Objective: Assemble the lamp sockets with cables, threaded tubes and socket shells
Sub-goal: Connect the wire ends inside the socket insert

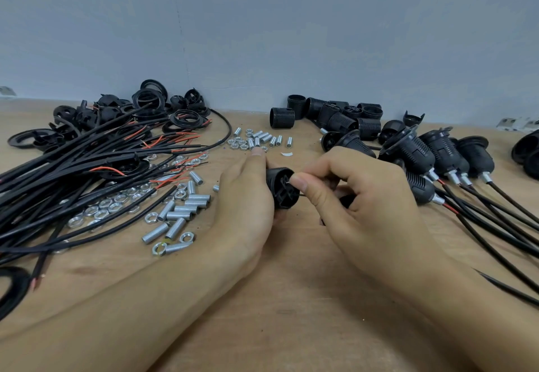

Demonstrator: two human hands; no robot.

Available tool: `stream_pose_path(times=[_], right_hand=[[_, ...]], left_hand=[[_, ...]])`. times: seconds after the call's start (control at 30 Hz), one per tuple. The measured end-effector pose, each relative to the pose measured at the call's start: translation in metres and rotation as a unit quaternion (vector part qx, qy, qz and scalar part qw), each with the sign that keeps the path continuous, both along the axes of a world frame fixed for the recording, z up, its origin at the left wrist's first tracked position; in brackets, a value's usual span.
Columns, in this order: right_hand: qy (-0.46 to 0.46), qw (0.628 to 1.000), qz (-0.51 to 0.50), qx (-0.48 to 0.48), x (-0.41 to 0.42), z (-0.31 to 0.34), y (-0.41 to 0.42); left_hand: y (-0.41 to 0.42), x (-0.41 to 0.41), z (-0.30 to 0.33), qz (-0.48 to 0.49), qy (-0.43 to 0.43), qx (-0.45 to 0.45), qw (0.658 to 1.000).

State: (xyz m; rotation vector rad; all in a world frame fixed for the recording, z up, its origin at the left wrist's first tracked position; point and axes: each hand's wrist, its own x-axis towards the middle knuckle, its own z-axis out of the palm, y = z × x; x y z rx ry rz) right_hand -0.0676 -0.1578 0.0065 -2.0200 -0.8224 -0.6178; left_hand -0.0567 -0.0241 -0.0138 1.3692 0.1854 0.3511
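Observation:
My left hand [248, 196] grips a black socket body [282, 187] just above the wooden table [291, 298], its open end turned toward my right hand. My right hand [358, 196] pinches a thin wire end between thumb and forefinger at the socket's face. A black cable piece [345, 200] shows under my right fingers; most of it is hidden by the hand. Loose threaded tubes [183, 211] and nuts [99, 208] lie left of my left hand. A bundle of black cables [87, 173] with red wire ends covers the left side.
Black rings and caps [151, 109] are heaped at the back left. Threaded socket shells [335, 115] stand at the back middle. Several assembled sockets with cables [437, 156] lie to the right. A second small pile of tubes and nuts [256, 140] sits behind my hands.

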Motion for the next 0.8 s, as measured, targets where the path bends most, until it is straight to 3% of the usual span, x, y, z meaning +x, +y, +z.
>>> stream_pose_path(times=[0.37,0.5,0.8], right_hand=[[-0.106,0.991,-0.033,-0.072,0.0002,-0.0022,0.0017],[-0.096,0.992,-0.036,-0.072,0.0000,-0.0050,0.0018],[-0.069,0.992,0.003,-0.104,-0.0013,-0.0010,-0.0014]], left_hand=[[-0.0041,-0.0006,-0.0032,0.061,-0.009,0.095,0.994],[-0.0054,-0.0023,-0.0025,0.083,-0.003,0.124,0.989],[-0.0020,-0.0011,0.0003,0.089,0.025,0.082,0.992]])
